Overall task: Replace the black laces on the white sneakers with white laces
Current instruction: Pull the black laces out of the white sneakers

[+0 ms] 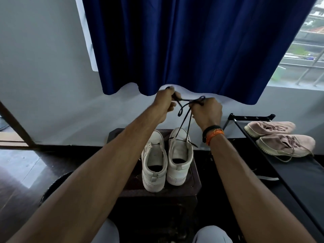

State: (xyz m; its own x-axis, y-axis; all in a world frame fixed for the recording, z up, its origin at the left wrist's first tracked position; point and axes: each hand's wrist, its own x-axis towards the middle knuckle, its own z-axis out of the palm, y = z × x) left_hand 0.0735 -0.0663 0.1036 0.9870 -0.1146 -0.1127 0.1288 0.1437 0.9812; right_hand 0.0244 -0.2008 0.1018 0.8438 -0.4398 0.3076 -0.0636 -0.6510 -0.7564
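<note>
Knees and both forearms were seen closest in, hands raised at 12 o'clock over the stool.

Left hand and right hand were each curled tight around a bunch of the black lace, which was strung down to the top eyelets of the right sneaker only; the left sneaker looked already stripped. Probably best if the lace was drawn out straight along the eyelet line, one side at a time, the shoe kept from lifting. No white laces could be spotted anywhere.
</note>
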